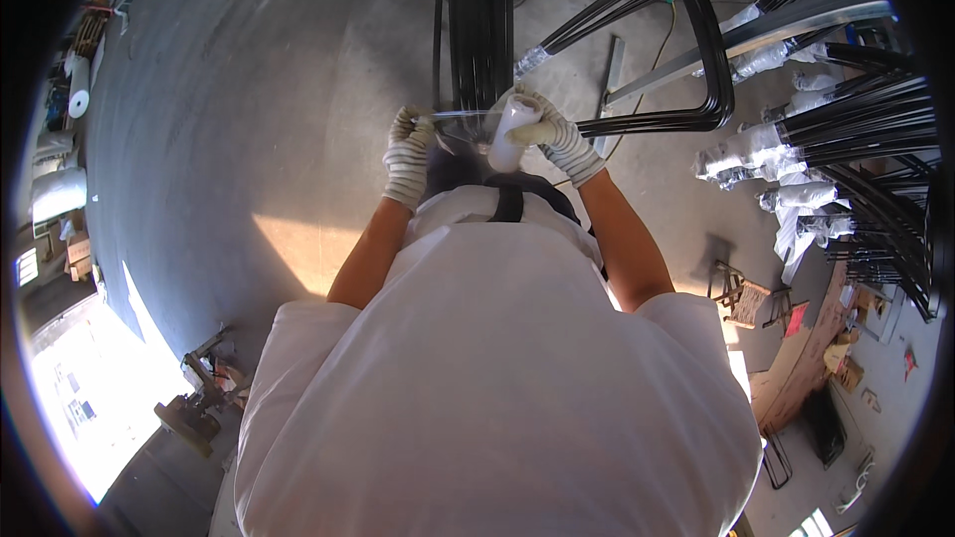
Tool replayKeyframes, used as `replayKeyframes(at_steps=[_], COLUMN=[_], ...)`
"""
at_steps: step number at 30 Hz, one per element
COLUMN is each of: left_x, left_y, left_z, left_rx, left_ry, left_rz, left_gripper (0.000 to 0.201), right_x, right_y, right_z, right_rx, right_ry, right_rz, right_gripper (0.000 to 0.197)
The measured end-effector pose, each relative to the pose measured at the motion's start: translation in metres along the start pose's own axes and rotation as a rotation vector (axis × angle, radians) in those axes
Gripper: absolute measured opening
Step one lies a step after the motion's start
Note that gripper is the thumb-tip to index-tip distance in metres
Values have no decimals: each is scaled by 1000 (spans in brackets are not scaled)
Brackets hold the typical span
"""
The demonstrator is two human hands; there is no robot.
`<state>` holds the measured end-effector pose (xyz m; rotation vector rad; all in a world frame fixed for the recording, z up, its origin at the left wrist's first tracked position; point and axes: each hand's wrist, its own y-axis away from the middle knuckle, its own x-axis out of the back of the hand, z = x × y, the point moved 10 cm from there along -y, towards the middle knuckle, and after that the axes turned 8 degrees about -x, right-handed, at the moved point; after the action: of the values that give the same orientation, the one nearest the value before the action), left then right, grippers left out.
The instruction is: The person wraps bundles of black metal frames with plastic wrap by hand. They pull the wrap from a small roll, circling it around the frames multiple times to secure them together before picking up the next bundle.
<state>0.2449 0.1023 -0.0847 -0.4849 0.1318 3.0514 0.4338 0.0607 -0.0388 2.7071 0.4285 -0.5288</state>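
In the head view, you have two hands in striped gloves, one roll between them and one strip of film. Your left hand (406,144) is closed, its fingertips pinched narrow on the edge of the clear film (463,115). Your right hand (559,137) is curled around the white roll (508,145), thumb across its side; the roll stands tilted just left of that palm, and the film spans the gap from it to your left fingers.

Ahead of and between your hands lies one bundle of straight black tubes (479,30); you can't count its tubes surely. One bent black bundle (708,50) reaches out beyond and right of your right hand, with one wrapped end (533,62) near that hand. Well to the right are several more wrapped bundles (856,124), overlapping too much to count, above the floor (249,89).
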Motion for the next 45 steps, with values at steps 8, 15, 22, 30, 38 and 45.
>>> replayKeyframes(at_steps=[8, 15, 22, 30, 38, 45], left_x=[26, 39, 41, 14, -7, -36], left_y=[-18, -27, -35, -33, -38, -40], left_z=[-27, -32, -46, -67, -80, -39], left_rx=[76, 85, 65, 241, 269, -12], left_ry=[51, 33, 55, 443, 496, 486], left_rz=[157, 84, 81, 70, -42, -230], left_gripper=[11, 9, 16, 35, 37, 56], right_x=[15, 48, 47, 21, 19, 5], right_y=[10, -11, -114, -145, -108, -99], right_z=[3, 15, 33, 74, 18, 39], right_rx=[27, -33, -100, -92, 469, 180], right_ry=[-284, -340, 356, -142, 914, 1313], right_rz=[47, 116, 161, 18, 239, 74], right_gripper=[55, 48, 43, 38, 24, 26])
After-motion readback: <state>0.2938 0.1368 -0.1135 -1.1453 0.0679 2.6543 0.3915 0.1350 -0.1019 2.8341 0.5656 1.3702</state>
